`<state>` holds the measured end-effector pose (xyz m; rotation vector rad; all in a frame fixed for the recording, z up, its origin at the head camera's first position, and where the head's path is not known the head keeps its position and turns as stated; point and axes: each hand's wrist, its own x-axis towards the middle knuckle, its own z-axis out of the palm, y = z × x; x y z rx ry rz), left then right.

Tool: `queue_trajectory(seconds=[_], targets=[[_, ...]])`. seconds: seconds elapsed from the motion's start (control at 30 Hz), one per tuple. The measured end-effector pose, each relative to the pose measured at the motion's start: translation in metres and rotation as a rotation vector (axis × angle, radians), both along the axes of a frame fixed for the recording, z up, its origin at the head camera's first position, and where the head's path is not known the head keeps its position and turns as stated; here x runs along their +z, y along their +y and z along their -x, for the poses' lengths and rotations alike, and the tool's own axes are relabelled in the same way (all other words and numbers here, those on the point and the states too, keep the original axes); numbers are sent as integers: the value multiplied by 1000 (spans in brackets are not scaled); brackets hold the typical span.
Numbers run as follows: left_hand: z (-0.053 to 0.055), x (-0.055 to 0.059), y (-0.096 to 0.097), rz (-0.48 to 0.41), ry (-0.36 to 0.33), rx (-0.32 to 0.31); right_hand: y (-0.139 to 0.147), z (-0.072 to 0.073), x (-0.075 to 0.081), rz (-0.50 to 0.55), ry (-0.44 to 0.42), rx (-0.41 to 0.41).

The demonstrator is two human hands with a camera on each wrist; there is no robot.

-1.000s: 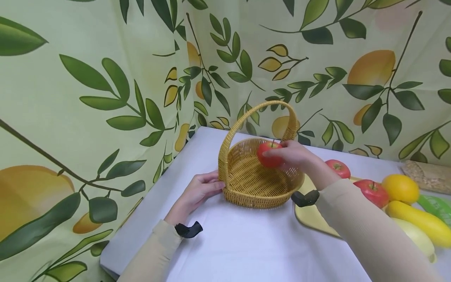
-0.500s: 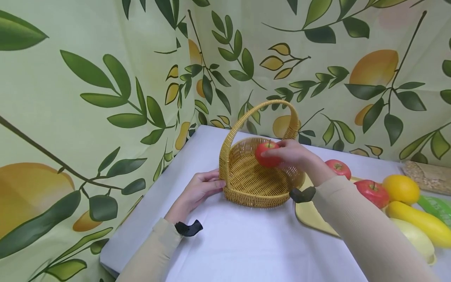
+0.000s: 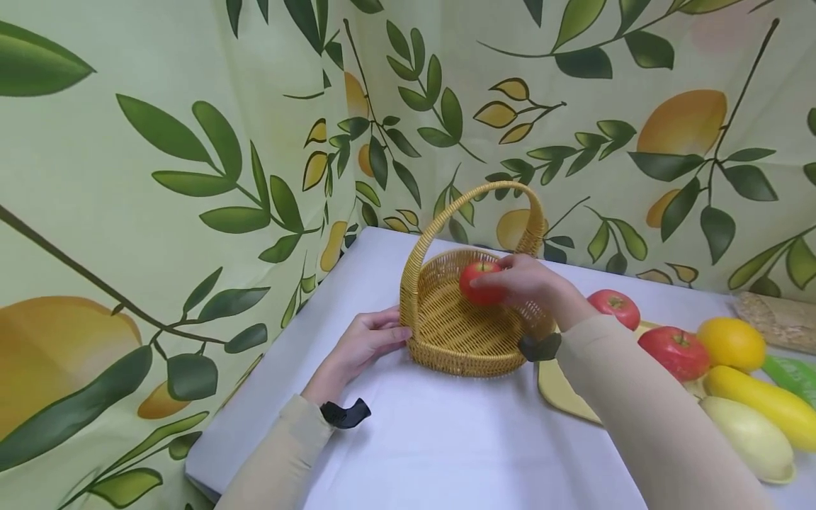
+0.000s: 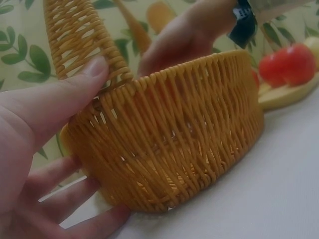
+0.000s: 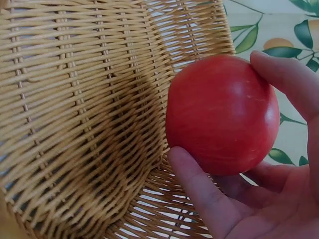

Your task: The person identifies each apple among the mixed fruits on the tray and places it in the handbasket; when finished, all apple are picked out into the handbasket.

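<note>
A wicker basket [image 3: 468, 363] with a tall arched handle stands on the white-covered table. My left hand [image 3: 354, 348] holds its left side. In the left wrist view the thumb lies at the foot of the handle, and the fingers are spread against the woven outer wall. My right hand [image 3: 534, 282] grips a red apple [image 3: 474, 283] inside the basket, near the far right wall. From the right wrist, the apple [image 5: 224, 117] shows between thumb and fingers, close over the weave, with a dark shadow beside it.
Right of the basket is a yellow tray [image 3: 567, 393]. Two more red apples [image 3: 674, 353], an orange [image 3: 732, 343], a long yellow fruit [image 3: 761, 404] and a pale yellow-green fruit [image 3: 749, 435] are there. A green packet [image 3: 790, 375] and a brown bag [image 3: 778, 319] lie farther right. Leaf-printed cloth backs the table.
My right hand has carried the apple slightly left and lower inside the basket. My left hand has stayed at the basket's left side.
</note>
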<state>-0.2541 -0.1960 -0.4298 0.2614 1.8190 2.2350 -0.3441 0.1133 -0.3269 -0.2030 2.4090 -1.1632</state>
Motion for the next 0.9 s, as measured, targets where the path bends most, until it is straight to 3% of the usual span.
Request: queue_trajectory(seconds=[0.23, 0.4, 0.63, 0.9], targets=[[0, -3, 1, 7, 15, 12, -4, 4, 1, -5, 9, 26], [0, -2, 0, 10, 13, 11, -7, 6, 0, -64, 44, 61], [-2, -4, 1, 31, -2, 5, -12, 2, -9, -100, 53, 50], [0, -2, 1, 20, 25, 14, -18, 7, -5, -126, 81, 60]])
